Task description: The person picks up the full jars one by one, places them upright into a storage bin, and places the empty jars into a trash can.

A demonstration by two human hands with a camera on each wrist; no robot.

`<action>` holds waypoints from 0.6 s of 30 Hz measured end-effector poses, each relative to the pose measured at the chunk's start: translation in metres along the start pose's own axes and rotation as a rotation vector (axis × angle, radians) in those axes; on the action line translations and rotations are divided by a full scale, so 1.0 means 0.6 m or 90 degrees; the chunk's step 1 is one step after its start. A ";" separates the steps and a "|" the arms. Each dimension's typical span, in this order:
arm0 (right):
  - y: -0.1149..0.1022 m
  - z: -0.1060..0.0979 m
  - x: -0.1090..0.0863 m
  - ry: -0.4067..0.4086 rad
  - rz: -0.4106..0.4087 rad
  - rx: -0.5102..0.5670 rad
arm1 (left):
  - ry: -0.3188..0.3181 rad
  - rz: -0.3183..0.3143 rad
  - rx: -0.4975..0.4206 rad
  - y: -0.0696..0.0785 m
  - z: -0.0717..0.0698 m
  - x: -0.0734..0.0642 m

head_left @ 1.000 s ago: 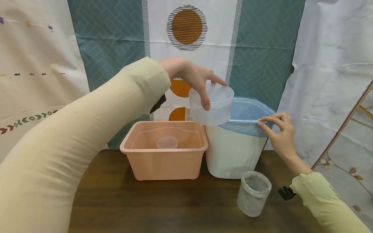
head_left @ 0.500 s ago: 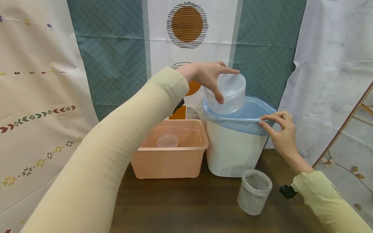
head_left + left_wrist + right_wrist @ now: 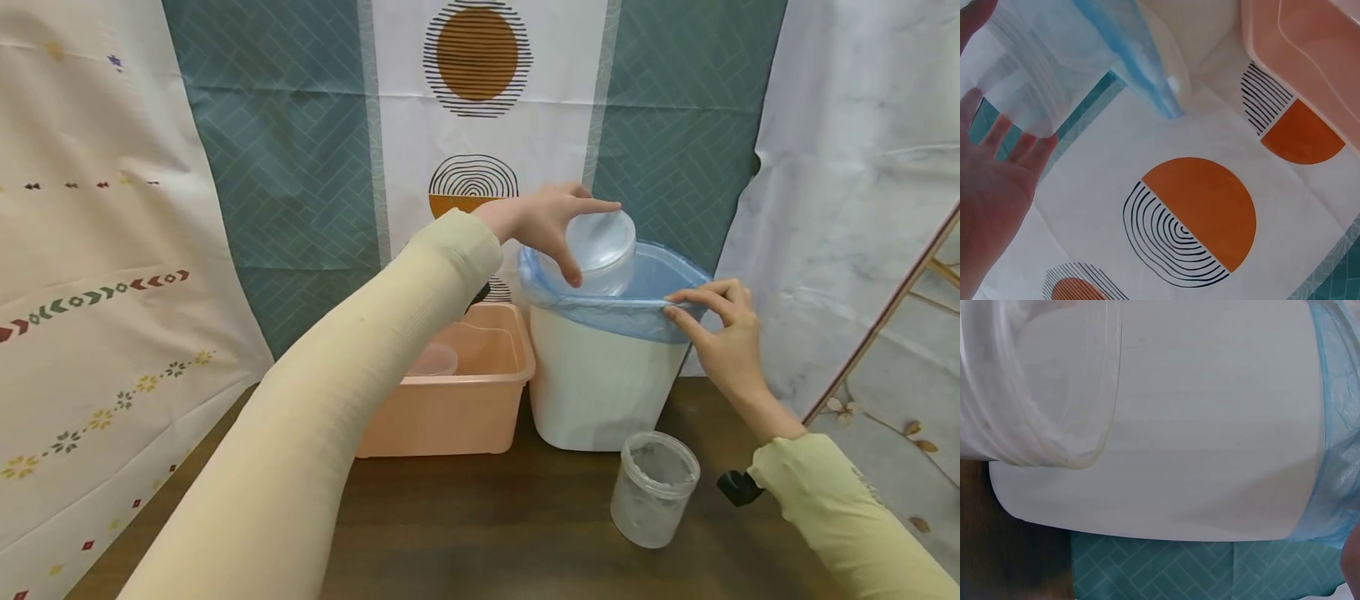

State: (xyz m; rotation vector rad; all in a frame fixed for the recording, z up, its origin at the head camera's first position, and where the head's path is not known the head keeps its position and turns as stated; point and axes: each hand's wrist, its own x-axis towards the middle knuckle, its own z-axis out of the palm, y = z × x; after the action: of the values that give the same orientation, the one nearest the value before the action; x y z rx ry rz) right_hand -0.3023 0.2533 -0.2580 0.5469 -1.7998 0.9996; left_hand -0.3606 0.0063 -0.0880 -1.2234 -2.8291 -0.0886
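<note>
My left hand (image 3: 542, 229) grips a round translucent plastic tub (image 3: 603, 248) between thumb and fingers, over the left half of the white bin (image 3: 600, 375). The tub's lower part sits below the bin's rear rim, against the blue liner. In the left wrist view the fingertips (image 3: 1041, 147) lie along the edge of the tub. A light blue bin liner (image 3: 600, 317) folds over the rim. My right hand (image 3: 726, 333) pinches its edge at the front right corner, thumb outside. In the right wrist view that hand barely shows at the lower right.
A clear jar (image 3: 654, 492) stands open on the dark wooden table (image 3: 510, 533) in front of the bin. Left of the bin is a pink plastic basin (image 3: 465, 417) with a small translucent round piece (image 3: 438, 360) inside, partly behind my left arm. Patterned cloth hangs behind.
My left hand has carried the tub right, from above the pink basin to over the bin, then lowered it partway behind the rim. The right hand has kept its pinch on the liner.
</note>
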 end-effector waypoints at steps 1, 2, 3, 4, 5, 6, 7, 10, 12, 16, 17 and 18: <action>0.001 0.000 0.000 0.000 0.000 0.000 | -0.002 0.000 0.000 -0.001 0.003 0.001; 0.003 0.000 0.000 0.000 0.000 0.000 | -0.003 0.001 -0.001 -0.003 0.007 0.002; 0.004 0.000 0.000 0.001 0.001 -0.001 | -0.003 0.001 -0.001 -0.005 0.011 0.003; 0.004 0.000 0.000 0.001 0.001 -0.002 | -0.003 0.000 -0.003 -0.006 0.014 0.003; 0.005 0.001 0.000 0.000 0.000 -0.003 | -0.003 -0.001 -0.007 -0.008 0.018 0.004; 0.005 0.001 0.000 -0.002 -0.001 -0.005 | -0.004 -0.004 -0.012 -0.010 0.022 0.004; 0.005 0.001 0.000 -0.003 -0.001 -0.006 | -0.005 -0.007 -0.016 -0.012 0.026 0.004; 0.005 0.002 0.000 -0.005 -0.004 -0.005 | -0.009 -0.009 -0.032 -0.015 0.036 0.005; 0.005 0.002 0.000 -0.003 -0.006 -0.004 | -0.015 -0.009 -0.038 -0.016 0.040 0.006; 0.006 0.002 0.001 0.002 -0.007 -0.003 | -0.024 -0.007 -0.041 -0.017 0.044 0.009; 0.006 0.002 0.001 0.003 -0.007 -0.003 | -0.026 -0.008 -0.041 -0.018 0.045 0.009; 0.005 0.002 0.002 0.003 -0.007 -0.004 | -0.028 -0.008 -0.041 -0.019 0.044 0.010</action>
State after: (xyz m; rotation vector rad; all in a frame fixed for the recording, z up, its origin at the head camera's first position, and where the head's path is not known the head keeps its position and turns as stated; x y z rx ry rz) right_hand -0.3057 0.2539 -0.2583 0.5501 -1.7936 0.9873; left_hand -0.3737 0.0048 -0.1144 -1.2341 -2.8932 -0.1573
